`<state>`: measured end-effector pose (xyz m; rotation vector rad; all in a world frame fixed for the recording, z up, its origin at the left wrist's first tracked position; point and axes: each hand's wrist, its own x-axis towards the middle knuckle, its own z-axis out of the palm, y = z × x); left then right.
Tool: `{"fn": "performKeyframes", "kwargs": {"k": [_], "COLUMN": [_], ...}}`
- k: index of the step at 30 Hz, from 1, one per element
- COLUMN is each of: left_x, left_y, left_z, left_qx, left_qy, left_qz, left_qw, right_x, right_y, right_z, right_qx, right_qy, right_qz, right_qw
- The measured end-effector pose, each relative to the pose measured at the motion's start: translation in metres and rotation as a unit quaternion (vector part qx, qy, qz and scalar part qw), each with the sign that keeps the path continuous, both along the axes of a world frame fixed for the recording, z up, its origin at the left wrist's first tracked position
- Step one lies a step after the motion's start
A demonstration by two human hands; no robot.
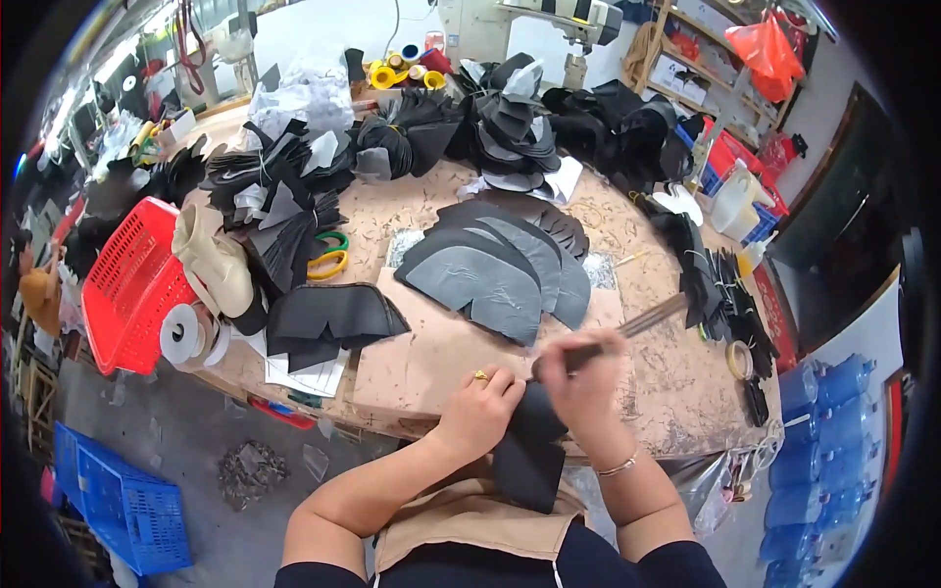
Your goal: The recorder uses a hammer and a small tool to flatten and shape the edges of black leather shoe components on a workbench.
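Observation:
My left hand point(480, 407), with a ring on one finger, is closed on the upper edge of a black, flat cut piece point(529, 461) at the table's front edge. The piece hangs down over my lap. Just to the right, my right hand point(583, 382) is wrapped round a long bar-like tool point(649, 318). Its dark end points at my left fingertips, and its brownish shaft slants up to the right. Motion blur hides its exact kind. Beyond both hands lies a fanned stack of dark grey cut pieces point(475, 279).
Black cut pieces point(323, 318), a beige boot point(211, 255), scissors point(328, 263) and a red basket point(137, 284) are on the left. Bundled black pieces point(407, 132) line the back. Blue water bottles point(823, 441) stand right; a blue crate point(123, 505) is on the floor.

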<state>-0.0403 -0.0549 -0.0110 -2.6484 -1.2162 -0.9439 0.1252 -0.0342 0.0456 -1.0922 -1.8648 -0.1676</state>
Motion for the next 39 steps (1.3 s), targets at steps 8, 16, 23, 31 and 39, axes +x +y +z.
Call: {"fn": "performKeyframes", "kwargs": {"k": [8,16,23,31,39], "left_x": [-0.005,0.000,-0.009,-0.004,-0.004], "left_y": [-0.001,-0.004,-0.010,-0.016,-0.014], "left_z": [-0.002,-0.001,0.003,0.010,0.000], "left_qx": [-0.010,-0.001,-0.045,0.004,0.031], "left_qy": [-0.019,0.043,-0.109,0.093,0.032], "left_qz": [-0.004,0.009,0.016,0.032,0.036], "left_qw": [1.000,0.999,0.993,0.995,0.998], "right_x": [0.000,-0.009,-0.008,-0.006,-0.007], "right_y": [0.010,0.006,0.006,0.004,0.009], "right_z": [-0.018,-0.019,-0.021,-0.002,-0.013], "right_qx": [-0.025,0.002,0.013,-0.012,-0.015], "right_qy": [0.016,-0.043,-0.007,0.035,-0.022], "right_qz": [0.000,-0.001,0.023,0.006,0.026], "right_qw": [1.000,0.999,1.000,0.999,0.999]}}
